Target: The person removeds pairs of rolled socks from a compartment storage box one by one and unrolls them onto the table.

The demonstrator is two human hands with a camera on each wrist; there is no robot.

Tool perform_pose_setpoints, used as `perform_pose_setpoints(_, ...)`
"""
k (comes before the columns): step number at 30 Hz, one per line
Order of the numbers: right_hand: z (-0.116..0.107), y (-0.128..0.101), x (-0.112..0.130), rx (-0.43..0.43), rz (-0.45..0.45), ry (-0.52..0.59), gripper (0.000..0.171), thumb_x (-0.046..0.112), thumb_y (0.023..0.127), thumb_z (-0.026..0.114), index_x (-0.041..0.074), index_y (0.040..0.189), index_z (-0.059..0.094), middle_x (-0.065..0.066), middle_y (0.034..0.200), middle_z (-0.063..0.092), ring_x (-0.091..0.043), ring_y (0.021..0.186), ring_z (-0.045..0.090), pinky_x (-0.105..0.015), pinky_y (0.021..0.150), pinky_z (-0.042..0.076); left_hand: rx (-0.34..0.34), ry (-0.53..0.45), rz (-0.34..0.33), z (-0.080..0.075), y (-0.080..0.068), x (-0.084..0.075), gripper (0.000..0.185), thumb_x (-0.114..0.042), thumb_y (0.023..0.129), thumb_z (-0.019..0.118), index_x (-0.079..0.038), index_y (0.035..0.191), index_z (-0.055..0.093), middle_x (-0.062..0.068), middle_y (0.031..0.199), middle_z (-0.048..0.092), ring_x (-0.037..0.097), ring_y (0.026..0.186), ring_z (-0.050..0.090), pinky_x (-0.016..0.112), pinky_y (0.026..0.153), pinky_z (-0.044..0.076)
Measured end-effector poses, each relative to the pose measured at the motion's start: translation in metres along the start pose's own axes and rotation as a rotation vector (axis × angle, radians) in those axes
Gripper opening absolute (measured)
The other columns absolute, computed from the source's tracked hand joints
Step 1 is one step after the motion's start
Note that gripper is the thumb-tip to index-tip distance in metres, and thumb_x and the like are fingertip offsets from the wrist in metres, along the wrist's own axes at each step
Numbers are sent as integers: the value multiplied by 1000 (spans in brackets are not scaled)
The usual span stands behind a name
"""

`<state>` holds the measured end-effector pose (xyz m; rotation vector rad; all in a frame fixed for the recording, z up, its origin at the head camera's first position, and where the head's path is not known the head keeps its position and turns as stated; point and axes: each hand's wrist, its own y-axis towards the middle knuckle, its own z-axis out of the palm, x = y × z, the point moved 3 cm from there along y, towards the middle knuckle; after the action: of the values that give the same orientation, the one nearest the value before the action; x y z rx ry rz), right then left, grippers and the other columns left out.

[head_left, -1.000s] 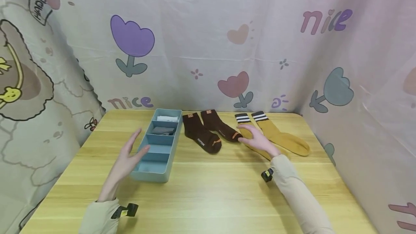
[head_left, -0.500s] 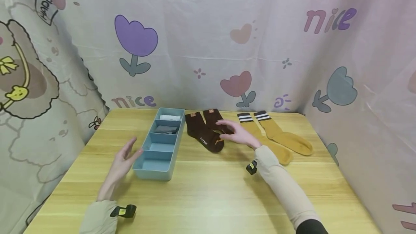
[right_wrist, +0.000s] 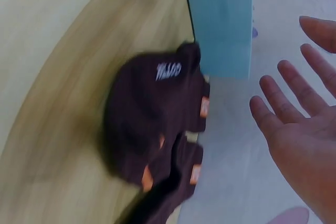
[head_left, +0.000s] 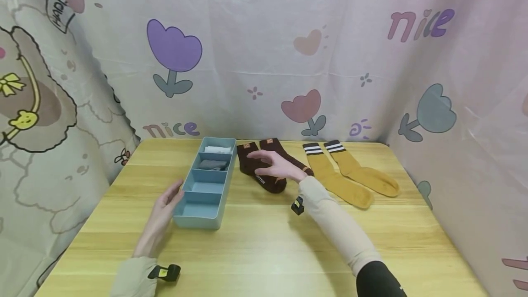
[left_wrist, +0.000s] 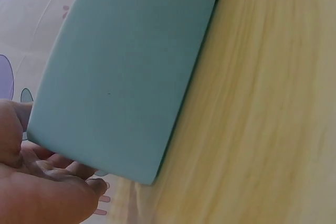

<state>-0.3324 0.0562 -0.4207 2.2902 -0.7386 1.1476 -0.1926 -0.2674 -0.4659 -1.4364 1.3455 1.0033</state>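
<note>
Head view: the right hand is held over the brown socks, fingers spread and relaxed, nothing gripped; whether the socks are touched cannot be told. These socks lie flat on the table, just at 3 o'clock of the tray, cuffs toward 12 o'clock. In the right wrist view the same hand is seen with fingers straight and apart, the brown socks blurred at 9 o'clock of it and the tray wall at 12 o'clock of the socks.

The left hand is laid against the tray's near left side, at about 8 o'clock of it, fingers straight and loose. In the left wrist view this hand is seen at the tray corner, touching or nearly touching the wall, without a grip on it.

Four compartments are shown in the tray: a white item is kept in the farthest, a grey item in the next, the two nearest hold nothing visible.

A pair of yellow socks with striped cuffs is laid at 3 o'clock of the brown pair, apart from both hands. A printed curtain is hung behind the table.
</note>
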Motion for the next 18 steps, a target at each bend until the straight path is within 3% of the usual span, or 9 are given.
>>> perform_pose_setpoints(6, 16, 29, 5, 66, -6, 35, 53, -2, 93, 65, -4, 144, 49, -22, 149, 51, -39, 143, 44, -51, 120, 35, -24, -9, 33, 7, 5, 1, 55, -24, 110, 36, 2, 158, 24, 25, 165, 23, 39, 153, 18, -4, 93, 26)
perform_pose_setpoints(8, 20, 39, 7, 86, -15, 40, 53, -4, 93, 64, -6, 143, 48, -24, 149, 51, -40, 143, 44, -54, 120, 34, -35, -1, 32, 9, 6, 0, 54, -22, 111, 34, 1, 158, 23, 24, 166, 21, 38, 154, 16, -2, 98, 25)
perform_pose_setpoints(10, 24, 48, 9, 100, -12, 42, 52, -5, 92, 63, -6, 142, 49, -24, 149, 51, -39, 142, 45, -56, 120, 33, -48, 5, 30, 10, 7, -1, 53, -22, 111, 33, 1, 158, 24, 23, 166, 20, 39, 154, 15, 8, 113, 25)
perform_pose_setpoints(12, 28, 58, 11, 119, -4, 39, 52, -6, 92, 62, -6, 142, 50, -24, 149, 51, -38, 142, 45, -56, 120, 32, -58, 33, 31, 12, 7, -1, 53, -22, 111, 31, 0, 158, 24, 23, 166, 21, 40, 154, 15, 28, 124, 23)
perform_pose_setpoints(15, 34, 73, 14, 148, 22, 24, 52, -6, 92, 62, -1, 143, 51, -21, 150, 51, -35, 142, 46, -52, 121, 34, -77, 81, 31, 13, 6, 0, 51, -20, 111, 30, -1, 158, 25, 24, 165, 23, 41, 153, 17, 54, 124, 19)
perform_pose_setpoints(18, 40, 88, 17, 177, 36, 13, 51, -5, 93, 61, 1, 142, 52, -17, 150, 52, -31, 143, 47, -45, 120, 38, -93, 107, 37, 13, 5, 0, 49, -17, 111, 30, -1, 157, 27, 24, 164, 26, 40, 153, 19, 56, 122, 20)
